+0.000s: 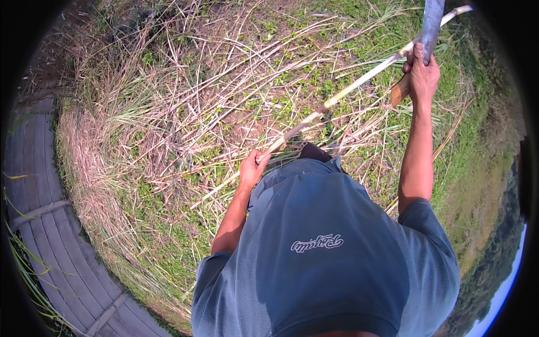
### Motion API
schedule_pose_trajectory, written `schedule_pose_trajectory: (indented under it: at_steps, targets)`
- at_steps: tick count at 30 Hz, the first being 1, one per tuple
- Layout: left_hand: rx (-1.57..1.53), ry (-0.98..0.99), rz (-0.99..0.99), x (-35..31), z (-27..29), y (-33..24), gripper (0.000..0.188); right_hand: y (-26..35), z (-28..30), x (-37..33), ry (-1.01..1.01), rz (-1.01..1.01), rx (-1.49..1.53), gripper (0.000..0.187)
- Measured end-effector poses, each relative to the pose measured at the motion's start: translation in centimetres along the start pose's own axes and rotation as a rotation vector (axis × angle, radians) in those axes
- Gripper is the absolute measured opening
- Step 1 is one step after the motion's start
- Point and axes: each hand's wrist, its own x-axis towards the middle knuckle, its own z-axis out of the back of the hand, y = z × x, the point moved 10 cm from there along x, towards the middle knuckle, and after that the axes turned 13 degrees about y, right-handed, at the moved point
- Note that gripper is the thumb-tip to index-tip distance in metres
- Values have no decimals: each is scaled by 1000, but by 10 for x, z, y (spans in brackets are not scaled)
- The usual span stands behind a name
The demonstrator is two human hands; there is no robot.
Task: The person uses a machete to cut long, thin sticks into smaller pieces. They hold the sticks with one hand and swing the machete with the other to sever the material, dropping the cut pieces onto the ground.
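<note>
My left hand (251, 168) is closed round the lower part of a long, pale, jointed cane stalk (352, 85). The stalk slants up and away to the right, and a stretch near its middle looks darker. In my right hand (421, 77) is a machete, its brown wooden handle (400, 91) jutting out below the fist. Its broad grey blade (432, 27) points away toward the top edge. Blade and stalk cross just beyond my right fingers; whether they touch, I cannot tell. The blade's tip is cut off by the frame.
Dry cut stalks (224, 95) and straw cover the ground among low green plants (160, 236). A grey slatted walkway or paving (78, 258) curves along the left. Grass (477, 185) and dark trees (483, 292) lie to the right.
</note>
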Motion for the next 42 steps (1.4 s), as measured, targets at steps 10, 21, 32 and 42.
schedule_pose_trajectory:
  at_steps: [10, 21, 32, 42]
  targets:
    - [-216, 101, -190, 40, -8, -78, 20, -56, -71, -138, 362, -258, -483, 39]
    - [-167, 130, -286, 48, -34, -91, 21, -86, -90, -156, 504, -329, -538, 43]
    - [-195, 143, -333, 54, -37, -118, 22, -102, -94, -146, 380, -378, -327, 41]
    - [76, 262, -123, 54, -30, -69, 40, -97, -143, -135, 454, -386, 202, 27]
